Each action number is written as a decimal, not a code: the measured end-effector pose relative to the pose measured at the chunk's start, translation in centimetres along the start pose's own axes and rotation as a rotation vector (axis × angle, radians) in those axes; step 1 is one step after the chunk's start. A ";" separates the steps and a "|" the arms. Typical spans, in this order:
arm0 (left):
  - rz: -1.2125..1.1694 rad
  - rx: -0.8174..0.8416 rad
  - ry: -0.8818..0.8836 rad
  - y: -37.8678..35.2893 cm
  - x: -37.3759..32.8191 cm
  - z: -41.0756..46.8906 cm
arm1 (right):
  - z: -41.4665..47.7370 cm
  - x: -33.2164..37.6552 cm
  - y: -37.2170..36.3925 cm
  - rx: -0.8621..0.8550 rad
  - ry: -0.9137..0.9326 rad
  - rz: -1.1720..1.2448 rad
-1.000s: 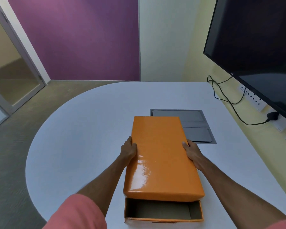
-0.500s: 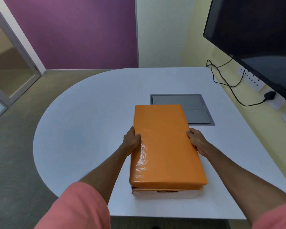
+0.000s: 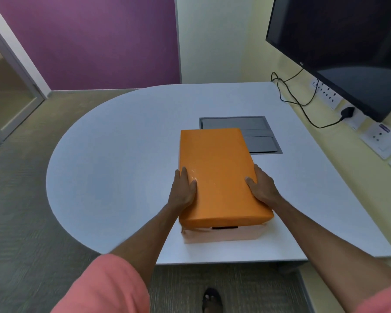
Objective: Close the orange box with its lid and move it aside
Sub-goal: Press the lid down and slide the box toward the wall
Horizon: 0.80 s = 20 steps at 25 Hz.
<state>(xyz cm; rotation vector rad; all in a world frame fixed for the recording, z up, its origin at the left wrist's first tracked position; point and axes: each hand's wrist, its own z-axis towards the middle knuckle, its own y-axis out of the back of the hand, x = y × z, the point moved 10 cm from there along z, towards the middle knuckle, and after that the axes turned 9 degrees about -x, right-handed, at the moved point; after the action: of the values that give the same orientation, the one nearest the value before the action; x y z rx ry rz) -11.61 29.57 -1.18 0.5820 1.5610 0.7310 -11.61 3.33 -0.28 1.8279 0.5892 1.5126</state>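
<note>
Now the lid (image 3: 217, 170) sits over the box (image 3: 224, 234), which rests on the table (image 3: 122, 154) near its front edge, long axis running straight away from the person. The left hand (image 3: 183, 188) grips the lid's left long side and the right hand (image 3: 263, 188) grips its right, each with a thumb on top. Both hands flank the near half, equally close, so a sideways slide looks workable either way. Whether the lid is fully seated cannot be told.

The orange lid (image 3: 217, 172) looks wrapped in smooth, glossy paper that catches the light. The table (image 3: 113, 154) is matt and pale, its inset panel (image 3: 257, 141) a dull grey. The floor (image 3: 20, 222) looks like rough carpet.
</note>
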 end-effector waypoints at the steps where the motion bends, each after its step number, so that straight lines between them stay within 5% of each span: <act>1: 0.057 -0.001 -0.021 -0.2 0.2 -0.6 | -0.8 0.0 -0.2 -0.011 0.035 -0.040; 20: 0.227 -0.127 -0.080 -2.0 2.3 -3.2 | -4.3 -2.1 -2.7 -0.131 0.081 -0.243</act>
<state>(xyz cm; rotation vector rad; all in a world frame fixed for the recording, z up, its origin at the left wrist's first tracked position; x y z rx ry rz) -14.94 29.54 -4.10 0.6927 1.3776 0.9594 -16.00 4.57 -3.31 1.5425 0.7061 1.4306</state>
